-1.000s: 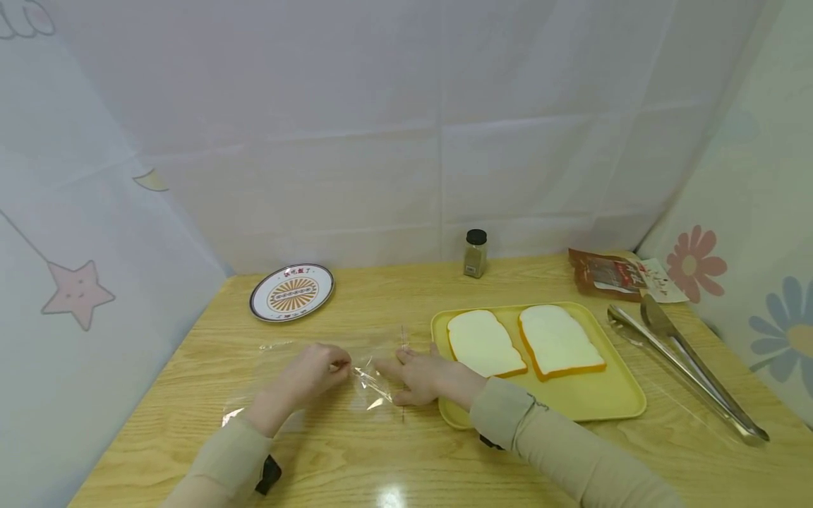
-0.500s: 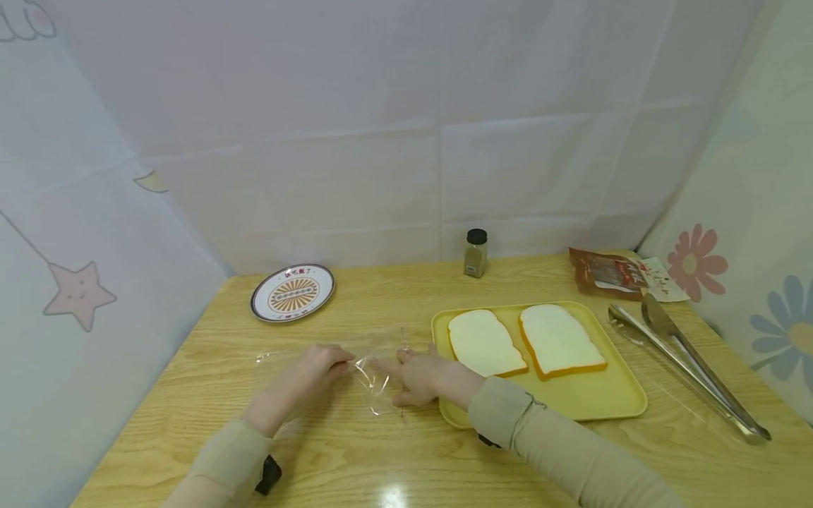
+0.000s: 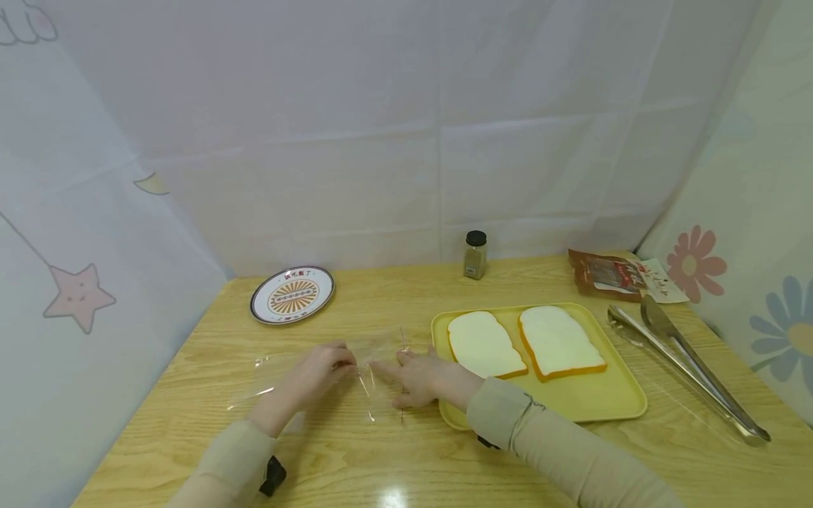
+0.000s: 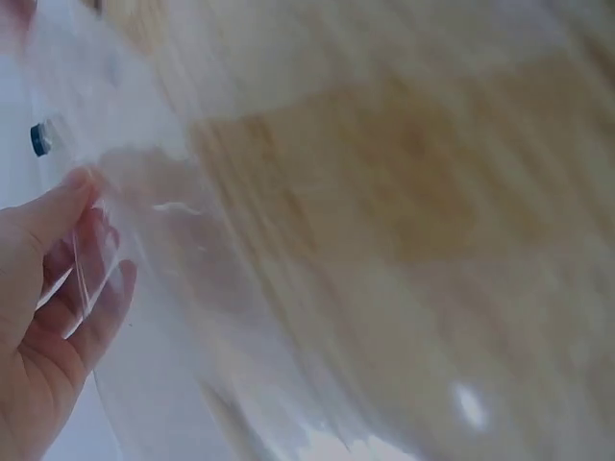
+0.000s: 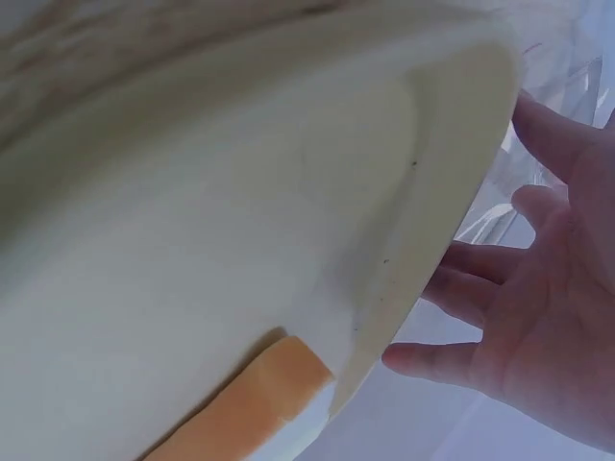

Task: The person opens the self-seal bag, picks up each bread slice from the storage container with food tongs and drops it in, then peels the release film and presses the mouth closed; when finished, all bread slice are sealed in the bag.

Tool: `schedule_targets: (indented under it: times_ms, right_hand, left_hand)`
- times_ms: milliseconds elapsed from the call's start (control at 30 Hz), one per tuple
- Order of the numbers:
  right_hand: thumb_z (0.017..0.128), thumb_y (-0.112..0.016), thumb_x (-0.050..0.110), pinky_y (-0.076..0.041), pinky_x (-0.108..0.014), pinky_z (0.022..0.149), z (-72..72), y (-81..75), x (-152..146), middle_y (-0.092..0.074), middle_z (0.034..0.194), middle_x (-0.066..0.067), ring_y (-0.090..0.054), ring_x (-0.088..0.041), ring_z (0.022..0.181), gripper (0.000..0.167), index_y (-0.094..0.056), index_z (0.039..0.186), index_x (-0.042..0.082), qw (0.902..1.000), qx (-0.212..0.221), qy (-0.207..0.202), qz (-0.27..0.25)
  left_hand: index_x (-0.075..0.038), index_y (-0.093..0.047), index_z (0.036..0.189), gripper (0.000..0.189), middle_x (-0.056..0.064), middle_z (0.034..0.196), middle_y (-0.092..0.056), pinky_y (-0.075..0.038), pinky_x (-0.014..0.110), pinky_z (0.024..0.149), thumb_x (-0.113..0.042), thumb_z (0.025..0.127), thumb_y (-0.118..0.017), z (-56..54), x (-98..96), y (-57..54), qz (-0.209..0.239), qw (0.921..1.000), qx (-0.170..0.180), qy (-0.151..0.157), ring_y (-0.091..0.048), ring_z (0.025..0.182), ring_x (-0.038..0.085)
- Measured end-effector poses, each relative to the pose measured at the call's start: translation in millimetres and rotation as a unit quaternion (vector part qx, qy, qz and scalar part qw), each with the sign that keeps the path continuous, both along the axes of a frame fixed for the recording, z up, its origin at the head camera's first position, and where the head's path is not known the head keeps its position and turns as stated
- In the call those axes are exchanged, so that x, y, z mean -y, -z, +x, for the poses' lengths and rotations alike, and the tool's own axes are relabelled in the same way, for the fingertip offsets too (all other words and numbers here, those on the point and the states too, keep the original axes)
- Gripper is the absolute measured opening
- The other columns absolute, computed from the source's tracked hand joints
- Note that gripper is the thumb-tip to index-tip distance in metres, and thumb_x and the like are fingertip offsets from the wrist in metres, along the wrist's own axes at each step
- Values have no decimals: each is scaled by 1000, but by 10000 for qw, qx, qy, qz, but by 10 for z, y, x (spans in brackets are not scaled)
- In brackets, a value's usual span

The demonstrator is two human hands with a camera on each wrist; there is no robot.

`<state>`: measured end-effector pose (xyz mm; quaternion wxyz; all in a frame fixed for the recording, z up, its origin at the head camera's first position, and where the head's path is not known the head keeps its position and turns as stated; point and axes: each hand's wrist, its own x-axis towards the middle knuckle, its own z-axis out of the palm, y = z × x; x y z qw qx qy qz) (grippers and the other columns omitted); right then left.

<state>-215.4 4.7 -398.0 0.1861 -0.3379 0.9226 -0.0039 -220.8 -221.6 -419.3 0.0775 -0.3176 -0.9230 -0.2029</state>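
A clear plastic bag (image 3: 375, 406) lies crinkled across the table, left of the tray. My left hand (image 3: 317, 374) pinches its film between thumb and fingers; in the left wrist view the film (image 4: 163, 250) stretches away from the thumb. Spread over the bag's right end, my right hand (image 3: 419, 379) presses it down with fingers extended. The right wrist view has this hand (image 5: 538, 288) beside the yellow tray's rim (image 5: 461, 182). Two bread slices (image 3: 485, 343) with orange crusts lie on the tray (image 3: 571, 406).
A round patterned plate (image 3: 292, 295) sits at the back left. Behind the tray stands a black-capped seasoning jar (image 3: 475, 255). Metal tongs (image 3: 689, 374) lie to the right, near a red-brown food packet (image 3: 606, 275). Cloth walls border the table's back and sides.
My left hand has shifted slightly, still pinching the film. The bag's folds and reflections have changed between the hands. My right hand stays in place.
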Motion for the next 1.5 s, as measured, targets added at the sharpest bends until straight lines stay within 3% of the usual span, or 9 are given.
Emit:
schedule_targets:
  times_ms: [267, 433, 667, 1000, 1200, 1367, 1500]
  right_hand:
    - [90, -57, 46, -24, -62, 111, 10, -11, -5, -27, 154, -12, -28, -28, 142, 74, -14, 150, 38, 10000, -22, -64, 44]
    - [91, -57, 44, -25, -63, 110, 22, -45, -12, -28, 154, -11, -27, -28, 142, 71, -18, 150, 36, 9999, 14, -122, 29]
    - [91, -56, 45, -25, -63, 110, 15, -54, -6, -29, 153, -12, -27, -27, 142, 71, -16, 150, 37, 9998, -44, -155, 111]
    - [91, -54, 48, -23, -63, 111, 0, -27, 0, -24, 155, -12, -25, -27, 143, 71, -15, 150, 39, 9995, -23, -197, 229]
    - [90, -55, 49, -24, -63, 111, 14, -30, 5, -25, 155, -12, -26, -27, 143, 67, -22, 148, 40, 9995, -83, -181, 235]
    - [90, -57, 47, -24, -62, 111, 31, -45, 2, -27, 154, -13, -27, -27, 142, 61, -33, 145, 38, 9995, -156, -164, 232]
    - [91, -55, 47, -24, -62, 111, 33, -49, 2, -26, 155, -11, -25, -25, 143, 60, -31, 145, 38, 9994, -107, -154, 279]
  left_hand:
    - [-8, -72, 85, 4, -4, 78, -64, -52, 17, 62, -6, 83, -70, 33, -17, -21, -1, 9982, -603, 44, -59, 69, 4]
    - [-5, -73, 90, 7, -2, 79, -65, -53, 17, 62, -5, 84, -68, 36, -39, -45, 46, 9991, -422, -13, -58, 68, 3]
    - [-6, -73, 91, 8, -3, 81, -61, -48, 15, 57, -8, 85, -68, 6, -51, -46, -311, 9995, -45, 49, -51, 66, 0]
    - [-8, -72, 85, 5, -4, 79, -61, -52, 18, 62, -9, 86, -67, 15, -77, -44, -169, 9991, -399, 0, -59, 70, 5]
    - [-7, -71, 84, 5, -3, 81, -64, -55, 22, 65, -6, 86, -66, 7, -73, -46, 28, 9990, -441, 67, -62, 72, 8]
    - [-4, -66, 87, 6, 0, 78, -64, -52, 21, 60, -6, 90, -62, -19, -45, -74, 221, 9990, -325, -199, -58, 66, 7]
    - [-7, -58, 91, 4, -1, 73, -58, -43, 19, 53, -6, 93, -56, -6, -24, -129, 114, 9978, -416, -499, -46, 61, 3]
